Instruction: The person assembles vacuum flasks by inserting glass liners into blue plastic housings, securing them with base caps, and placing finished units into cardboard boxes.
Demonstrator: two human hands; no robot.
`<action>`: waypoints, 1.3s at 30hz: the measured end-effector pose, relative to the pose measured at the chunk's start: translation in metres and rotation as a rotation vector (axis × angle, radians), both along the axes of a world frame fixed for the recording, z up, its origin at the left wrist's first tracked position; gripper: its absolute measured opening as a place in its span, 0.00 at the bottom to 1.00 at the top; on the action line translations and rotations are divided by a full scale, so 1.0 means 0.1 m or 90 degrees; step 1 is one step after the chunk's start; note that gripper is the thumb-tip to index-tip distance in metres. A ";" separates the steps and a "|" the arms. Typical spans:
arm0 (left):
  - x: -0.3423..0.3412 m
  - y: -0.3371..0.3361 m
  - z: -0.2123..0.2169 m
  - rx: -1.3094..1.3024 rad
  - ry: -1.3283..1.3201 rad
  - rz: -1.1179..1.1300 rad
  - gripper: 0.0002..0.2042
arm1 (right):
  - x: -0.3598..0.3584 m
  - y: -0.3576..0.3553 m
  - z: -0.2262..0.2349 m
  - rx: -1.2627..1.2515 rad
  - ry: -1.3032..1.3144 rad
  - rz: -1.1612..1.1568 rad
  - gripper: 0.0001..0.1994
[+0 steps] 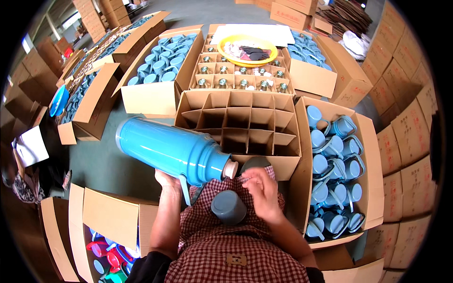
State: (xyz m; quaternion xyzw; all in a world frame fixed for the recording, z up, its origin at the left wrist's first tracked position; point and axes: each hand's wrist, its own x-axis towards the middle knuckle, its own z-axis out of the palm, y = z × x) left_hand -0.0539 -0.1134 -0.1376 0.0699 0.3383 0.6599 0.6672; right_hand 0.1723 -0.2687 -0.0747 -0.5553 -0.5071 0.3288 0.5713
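A shiny blue thermos flask [165,147] lies nearly level in front of me, its neck to the right. My left hand [168,180] is closed around it from below, near the handle [185,189], with the fingers mostly hidden. A pale stopper [230,169] sits in the flask's mouth. Just right of the stopper, apart from it, is my right hand [262,192], its fingers loosely bent and nothing visible in them. On the checked apron over my lap rests a grey-blue cup-shaped lid [228,207].
Ahead stands a divided carton [238,99] with bare compartments. Behind it, another carton holds glass-necked items and a yellow basin [247,51] with cloths. To my right is a carton of blue lids [333,172]; at lower left, one of coloured parts [113,257]. Stacked cartons [401,155] line the right.
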 end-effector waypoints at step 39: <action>0.78 1.32 1.13 0.755 0.638 0.225 0.13 | 1.26 2.05 0.32 -0.001 0.102 -0.304 0.20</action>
